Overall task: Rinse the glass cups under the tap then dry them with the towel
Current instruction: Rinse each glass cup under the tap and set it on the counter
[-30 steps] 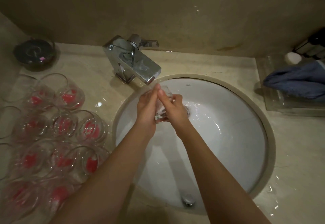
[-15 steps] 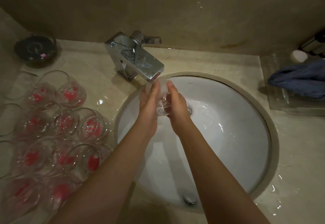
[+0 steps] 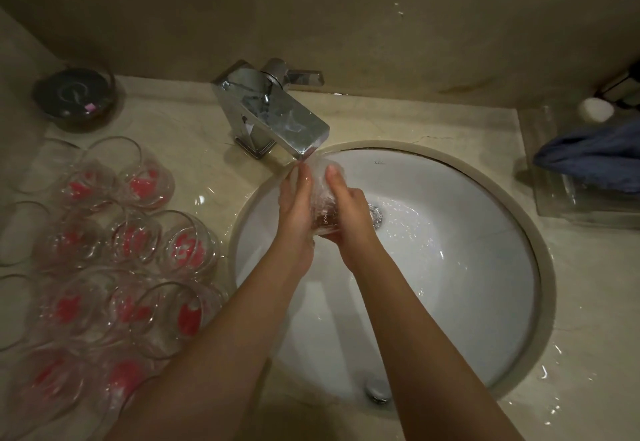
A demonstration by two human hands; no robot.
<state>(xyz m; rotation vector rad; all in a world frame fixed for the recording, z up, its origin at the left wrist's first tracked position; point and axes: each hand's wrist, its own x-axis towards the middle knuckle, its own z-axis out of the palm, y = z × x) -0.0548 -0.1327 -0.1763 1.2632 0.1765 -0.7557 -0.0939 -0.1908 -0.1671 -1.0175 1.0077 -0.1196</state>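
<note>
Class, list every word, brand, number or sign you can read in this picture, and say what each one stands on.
Small dark brand mark on the inner back wall of the white sink: too small and blurred to read.
Pale swirl mark on the dark round dish at the counter's back left: a shape, no legible letters.
Red prints on the glass cups on the left: blurred patches; no text can be made out.
Nothing else carries writing.

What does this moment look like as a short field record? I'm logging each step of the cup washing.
stage: rinsing, drying not yet begun
cup in hand: glass cup under the tap spout, water running over it
left hand: holds the cup's left side
right hand: holds the cup's right side
sink: white basin, wet
other cups: clustered on the counter, left of the sink
towel: blue, on a clear tray, right
</note>
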